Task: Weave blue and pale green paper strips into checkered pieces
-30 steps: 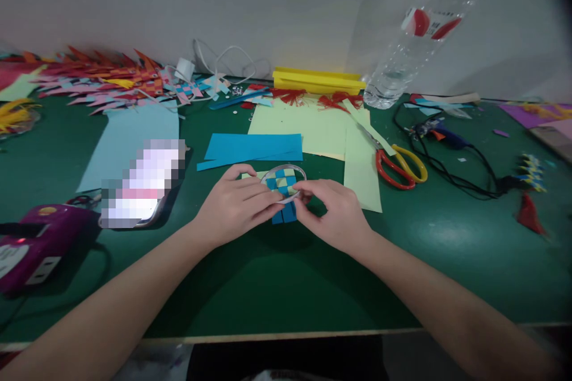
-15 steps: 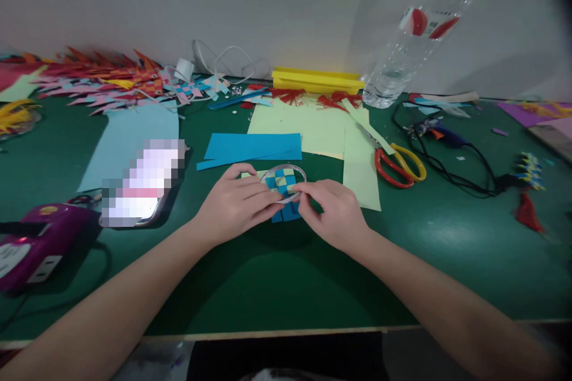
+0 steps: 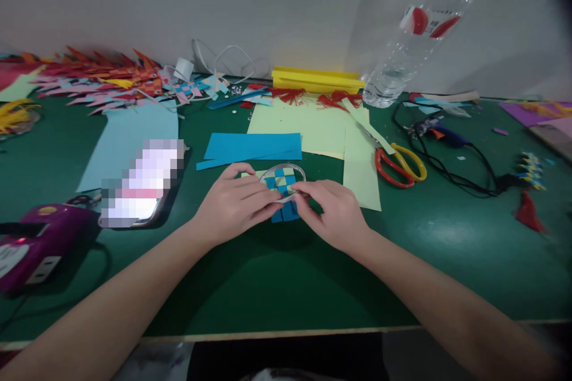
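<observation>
A woven piece of blue and pale green paper strips (image 3: 285, 181) lies on the green table at the centre. Over it is a thin translucent ring (image 3: 282, 165), which looks like a roll of clear tape. My left hand (image 3: 235, 202) grips the ring's near left side between thumb and fingers, its index finger bent up. From the right, my right hand (image 3: 333, 211) pinches the ring's near right edge with thumb and forefinger. The fingertips cover part of the ring and the weave. Blue strip ends stick out below, towards me.
Behind the hands lie blue paper (image 3: 254, 146) and pale green sheets (image 3: 308, 125). Scissors with red and yellow handles (image 3: 402, 168) rest to the right. A phone (image 3: 143, 184) and a purple power socket (image 3: 49, 244) are at left; a clear bottle (image 3: 415, 41) leans against the wall.
My right thumb and forefinger have shifted very slightly at the ring's near edge. Everything else looks the same.
</observation>
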The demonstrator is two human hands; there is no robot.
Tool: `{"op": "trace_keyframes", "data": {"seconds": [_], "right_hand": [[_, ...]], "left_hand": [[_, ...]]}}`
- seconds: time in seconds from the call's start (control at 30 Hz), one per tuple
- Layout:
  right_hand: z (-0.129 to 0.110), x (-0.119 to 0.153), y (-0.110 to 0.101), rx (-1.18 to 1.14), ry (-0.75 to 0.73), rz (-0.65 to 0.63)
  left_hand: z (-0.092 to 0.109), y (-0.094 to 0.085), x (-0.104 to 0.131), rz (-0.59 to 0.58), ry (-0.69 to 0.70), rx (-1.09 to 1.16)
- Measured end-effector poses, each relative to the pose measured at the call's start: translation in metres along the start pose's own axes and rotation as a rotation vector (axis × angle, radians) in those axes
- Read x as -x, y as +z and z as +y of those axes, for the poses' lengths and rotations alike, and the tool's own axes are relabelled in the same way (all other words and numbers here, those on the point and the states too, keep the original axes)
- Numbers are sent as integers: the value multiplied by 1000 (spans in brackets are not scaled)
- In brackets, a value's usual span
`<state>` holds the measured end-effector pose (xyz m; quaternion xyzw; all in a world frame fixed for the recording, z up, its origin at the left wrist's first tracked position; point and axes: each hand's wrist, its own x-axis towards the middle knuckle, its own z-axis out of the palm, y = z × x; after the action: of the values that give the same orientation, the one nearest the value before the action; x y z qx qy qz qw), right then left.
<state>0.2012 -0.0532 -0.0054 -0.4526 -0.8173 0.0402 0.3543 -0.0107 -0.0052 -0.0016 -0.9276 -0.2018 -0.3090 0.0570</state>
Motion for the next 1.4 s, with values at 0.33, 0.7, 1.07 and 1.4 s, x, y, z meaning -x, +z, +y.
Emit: {"op": "trace_keyframes", "data": {"seconds": [0.33,0.7,1.07,1.4], "right_hand": [[-1,-1,-3,-95,-35,4],[-5,-4,-7,-208,100,31],[-17,-14,-10,-1276,629,-207],[-8,-8,-3,-938,633,-112]], "left_hand": [[0,-2,-2,25,-34,-12],[6,-9,-4,208,-132,-45],[15,-5,-6,144,-43,-39],[9,-1,-3,32,-74,-5]]}}
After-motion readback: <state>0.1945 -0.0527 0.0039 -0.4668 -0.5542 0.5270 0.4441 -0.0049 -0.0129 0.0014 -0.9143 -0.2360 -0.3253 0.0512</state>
